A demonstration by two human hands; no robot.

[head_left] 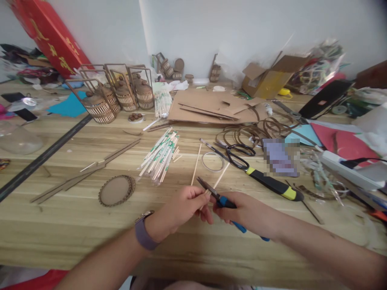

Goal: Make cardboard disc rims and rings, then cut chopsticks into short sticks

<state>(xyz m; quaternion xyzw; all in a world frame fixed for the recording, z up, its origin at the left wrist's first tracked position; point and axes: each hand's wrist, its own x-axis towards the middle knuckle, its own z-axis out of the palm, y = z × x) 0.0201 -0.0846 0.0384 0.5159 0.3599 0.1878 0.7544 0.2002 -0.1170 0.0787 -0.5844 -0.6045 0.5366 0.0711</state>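
Note:
My left hand [181,207] pinches a thin wooden stick [222,176] that points up and to the right. My right hand [246,211] grips blue-handled pliers [220,199], whose dark jaws close on the stick just beside my left fingers. Both hands hover over the wooden table [75,225] near its front edge. A loose stick [196,165] lies just beyond them, next to a bundle of wrapped chopsticks [160,155]. A round cardboard disc [117,190] lies to the left.
Black scissors [237,155], a yellow-and-black knife [273,184] and a clear ring [212,161] lie right of centre. Small slatted lantern-like baskets [121,96] stand at the back left, flat cardboard [211,105] and an open box [267,78] behind. Coloured paper and clutter fill the right side.

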